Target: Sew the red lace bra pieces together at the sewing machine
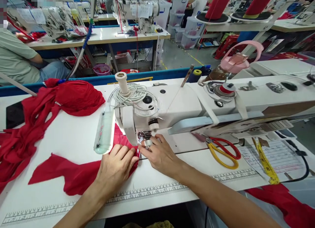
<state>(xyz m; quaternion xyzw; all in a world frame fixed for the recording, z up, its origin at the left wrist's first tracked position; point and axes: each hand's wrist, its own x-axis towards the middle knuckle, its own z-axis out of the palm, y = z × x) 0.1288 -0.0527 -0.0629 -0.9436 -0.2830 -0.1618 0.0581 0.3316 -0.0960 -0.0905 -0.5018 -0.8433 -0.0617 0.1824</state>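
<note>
A piece of red fabric (81, 175) lies on the white sewing table and runs under the needle area of a white sewing machine (182, 100). My left hand (116, 162) rests on this fabric left of the needle, its fingers bent and close together over the cloth edge. Right beside the presser foot (145, 136) is my right hand (159, 154); its thumb points at the needle and its other fingers curl by a small white knob (148, 143). What those fingertips pinch, if anything, is hidden.
A heap of red fabric (76, 96) covers the table's left side. Scissors (223, 151) with red and yellow handles and a yellow tape measure (265, 162) lie to the right. A printed ruler (152, 190) follows the front edge. A person (19, 60) sits at the far left.
</note>
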